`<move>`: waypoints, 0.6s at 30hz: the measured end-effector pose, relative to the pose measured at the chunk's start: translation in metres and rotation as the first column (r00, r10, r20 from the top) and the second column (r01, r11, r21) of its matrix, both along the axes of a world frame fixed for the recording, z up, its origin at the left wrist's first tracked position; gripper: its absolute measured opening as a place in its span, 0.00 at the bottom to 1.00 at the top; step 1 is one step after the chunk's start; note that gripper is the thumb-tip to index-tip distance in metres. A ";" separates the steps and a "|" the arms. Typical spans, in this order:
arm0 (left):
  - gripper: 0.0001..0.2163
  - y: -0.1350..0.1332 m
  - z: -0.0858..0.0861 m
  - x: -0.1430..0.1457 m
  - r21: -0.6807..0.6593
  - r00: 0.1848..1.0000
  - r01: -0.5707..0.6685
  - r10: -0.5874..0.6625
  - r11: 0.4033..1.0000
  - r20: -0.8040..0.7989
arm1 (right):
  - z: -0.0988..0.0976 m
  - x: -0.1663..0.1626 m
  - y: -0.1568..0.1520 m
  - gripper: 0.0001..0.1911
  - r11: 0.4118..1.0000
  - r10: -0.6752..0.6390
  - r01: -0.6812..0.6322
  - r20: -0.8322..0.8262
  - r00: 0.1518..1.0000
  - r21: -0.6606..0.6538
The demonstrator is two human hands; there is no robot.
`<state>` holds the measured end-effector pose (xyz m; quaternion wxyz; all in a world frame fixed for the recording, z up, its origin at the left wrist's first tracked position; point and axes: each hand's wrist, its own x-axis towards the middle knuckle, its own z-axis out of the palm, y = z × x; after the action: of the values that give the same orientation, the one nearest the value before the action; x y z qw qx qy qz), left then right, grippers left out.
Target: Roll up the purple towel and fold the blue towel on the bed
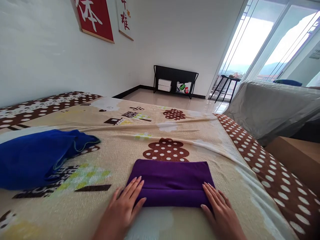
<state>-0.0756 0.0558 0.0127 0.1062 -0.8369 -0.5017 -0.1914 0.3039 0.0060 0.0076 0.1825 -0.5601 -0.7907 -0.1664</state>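
Observation:
A folded purple cloth (pixel 171 181) lies flat on the patterned bedspread (pixel 150 133) just in front of me. My left hand (pixel 126 205) rests open on its near left corner, fingers stretched out flat. At the near right corner my right hand (pixel 220 208) lies open too, fingers pressed flat on the cloth's edge. Neither hand grips anything.
A crumpled blue cloth (pixel 37 156) lies on the bed to the left. A grey covered piece of furniture (pixel 272 106) and a brown box (pixel 297 160) stand to the right of the bed. A black shelf (pixel 175 81) stands against the far wall, a small black table (pixel 228 85) by the glass doors.

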 end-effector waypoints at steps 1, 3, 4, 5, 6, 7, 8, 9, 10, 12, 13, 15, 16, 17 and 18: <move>0.26 -0.001 0.001 -0.002 0.034 0.999 -0.040 0.040 0.999 0.000 | 0.001 -0.001 -0.001 0.39 1.000 -0.017 0.018 -0.011 1.000 0.021; 0.25 -0.006 0.008 0.015 0.088 1.000 -0.003 0.004 0.996 -0.018 | 0.007 -0.023 -0.001 0.38 0.999 0.006 -0.005 -0.030 1.000 0.049; 0.26 -0.008 0.013 0.030 0.083 0.996 0.084 -0.081 0.993 -0.036 | 0.010 -0.039 0.001 0.36 0.998 0.058 -0.057 -0.035 0.998 0.042; 0.27 -0.009 0.017 0.047 0.057 0.981 0.189 -0.186 0.980 -0.048 | 0.014 -0.056 0.005 0.34 0.993 0.119 -0.118 -0.042 0.992 0.013; 0.27 -0.009 0.021 0.062 0.015 0.958 0.284 -0.283 0.959 -0.051 | 0.016 -0.071 0.009 0.32 0.983 0.178 -0.180 -0.049 0.983 -0.035; 0.26 -0.006 0.023 0.072 -0.030 0.939 0.341 -0.342 0.939 -0.042 | 0.018 -0.080 0.013 0.29 0.971 0.217 -0.222 -0.059 0.974 -0.089; 0.25 -0.002 0.023 0.077 -0.070 0.937 0.346 -0.349 0.936 -0.027 | 0.018 -0.083 0.018 0.26 0.964 0.218 -0.226 -0.068 0.974 -0.140; 0.24 0.003 0.022 0.074 -0.098 0.953 0.300 -0.303 0.949 -0.015 | 0.016 -0.078 0.023 0.25 0.966 0.175 -0.186 -0.076 0.982 -0.179; 0.24 0.010 0.020 0.064 -0.119 0.975 0.218 -0.221 0.969 -0.009 | 0.013 -0.066 0.026 0.24 0.972 0.102 -0.116 -0.079 0.992 -0.203; 0.24 0.021 0.014 0.035 -0.149 0.999 0.043 -0.046 0.988 -0.015 | 0.005 -0.032 0.031 0.25 0.975 -0.054 0.034 -0.084 0.995 -0.219; 0.24 0.024 0.012 0.021 -0.156 0.999 -0.031 0.028 0.987 -0.020 | 0.001 -0.015 0.031 0.25 0.971 -0.120 0.099 -0.086 0.989 -0.217; 0.24 0.027 0.012 0.006 -0.157 0.992 -0.123 0.119 0.980 -0.032 | -0.001 0.005 0.029 0.26 0.965 -0.196 0.177 -0.086 0.977 -0.195; 0.24 0.026 0.015 0.009 -0.162 0.991 -0.132 0.127 0.978 -0.039 | 0.001 0.004 0.029 0.25 0.965 -0.206 0.187 -0.087 0.975 -0.185; 0.23 0.026 0.019 0.018 -0.182 0.994 -0.110 0.104 0.977 -0.044 | 0.005 -0.004 0.029 0.25 0.967 -0.192 0.173 -0.091 0.977 -0.185; 0.23 0.025 0.025 0.032 -0.227 0.998 -0.062 0.053 0.972 -0.044 | 0.011 -0.018 0.031 0.24 0.970 -0.155 0.131 -0.100 0.983 -0.207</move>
<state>-0.0432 0.0806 0.0377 0.0241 -0.8321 -0.5423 -0.1136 0.2855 0.0366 0.0188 0.1585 -0.6398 -0.7491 -0.0664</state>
